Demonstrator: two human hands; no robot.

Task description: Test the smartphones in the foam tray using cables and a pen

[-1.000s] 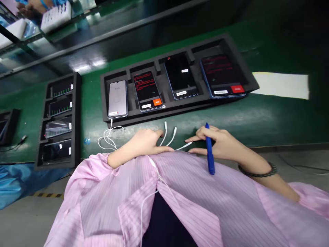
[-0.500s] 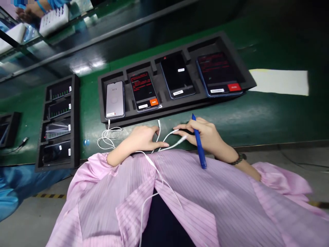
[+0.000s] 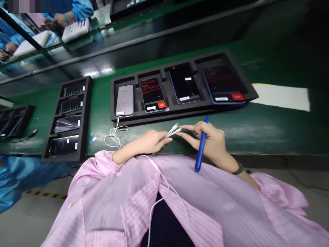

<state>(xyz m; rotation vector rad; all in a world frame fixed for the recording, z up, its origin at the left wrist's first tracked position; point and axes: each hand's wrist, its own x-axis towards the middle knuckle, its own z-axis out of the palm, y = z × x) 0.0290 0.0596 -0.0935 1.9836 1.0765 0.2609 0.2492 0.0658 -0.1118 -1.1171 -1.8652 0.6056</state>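
My left hand (image 3: 151, 141) is closed around several white charging cables, and their plugs (image 3: 173, 129) stick out together past its thumb and forefinger. My right hand (image 3: 213, 140) holds a blue pen (image 3: 200, 151) slantwise between its fingers. Its thumb and forefinger reach to the cable plugs; whether they pinch one I cannot tell. Just beyond the hands lies a black foam tray (image 3: 180, 111) with several phones. The leftmost phone (image 3: 125, 101) has a grey screen and a white cable (image 3: 113, 133) plugged into its lower end. Another phone (image 3: 153, 95) shows red text and an orange button.
A second black tray (image 3: 86, 120) of phones stands at left, with another tray (image 3: 24, 120) and a dark cable plug (image 3: 34, 131) farther left. White paper (image 3: 282, 96) lies at right. A co-worker's blue sleeve (image 3: 31, 175) is at lower left; other people's hands (image 3: 58, 20) work across the bench.
The cable ends, spread apart before, are now bunched in my left hand. My right fingertips have come up close to the plugs, and the view has shifted a little.
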